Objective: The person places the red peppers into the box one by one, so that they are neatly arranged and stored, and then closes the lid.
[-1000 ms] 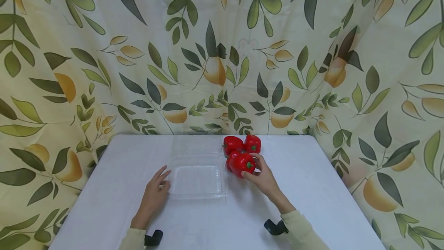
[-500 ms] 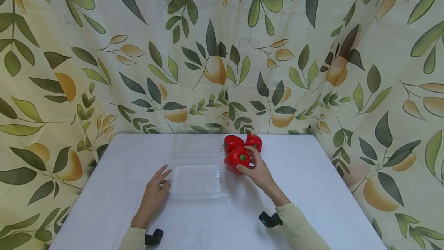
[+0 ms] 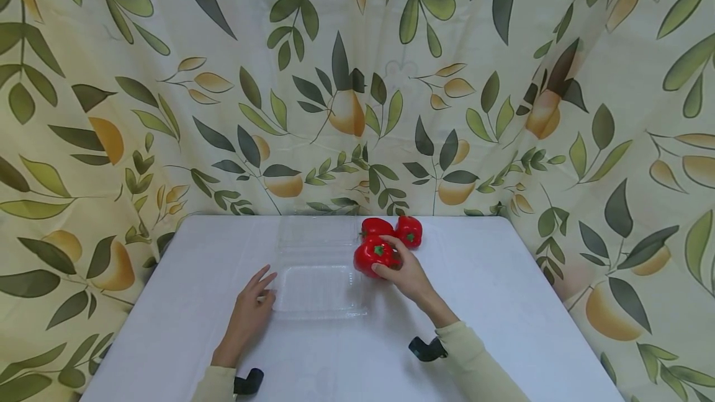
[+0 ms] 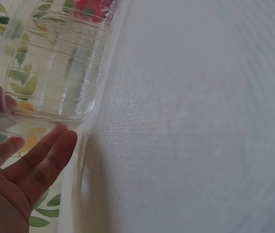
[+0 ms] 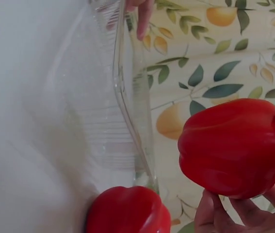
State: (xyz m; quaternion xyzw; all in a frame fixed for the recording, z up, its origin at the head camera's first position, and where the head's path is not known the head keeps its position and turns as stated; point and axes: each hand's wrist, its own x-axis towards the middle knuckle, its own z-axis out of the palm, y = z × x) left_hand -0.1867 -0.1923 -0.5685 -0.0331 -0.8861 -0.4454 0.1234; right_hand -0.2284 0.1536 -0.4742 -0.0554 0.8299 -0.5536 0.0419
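Note:
My right hand (image 3: 406, 273) grips a red bell pepper (image 3: 371, 257), thumb on the near side and fingers behind it. In the head view the pepper overlaps the right edge of a clear plastic container (image 3: 318, 314), which lies with its lid (image 3: 315, 231) folded back. The right wrist view shows the held bell pepper (image 5: 234, 148) higher than another red bell pepper (image 5: 127, 211) below it. On the container's left side, my left hand (image 3: 252, 309) rests with fingers extended at the rim. Its fingers (image 4: 55, 160) are spread beside the clear wall in the left wrist view.
Two more red bell peppers, one beside the lid (image 3: 377, 226) and one to its right (image 3: 409, 232), sit at the back of the white table (image 3: 475, 278). A leaf-and-fruit patterned curtain (image 3: 223, 110) hangs behind and around the table.
My right hand has carried the bell pepper left and slightly away from me, from among the others to the container's right edge. The left hand stays in place.

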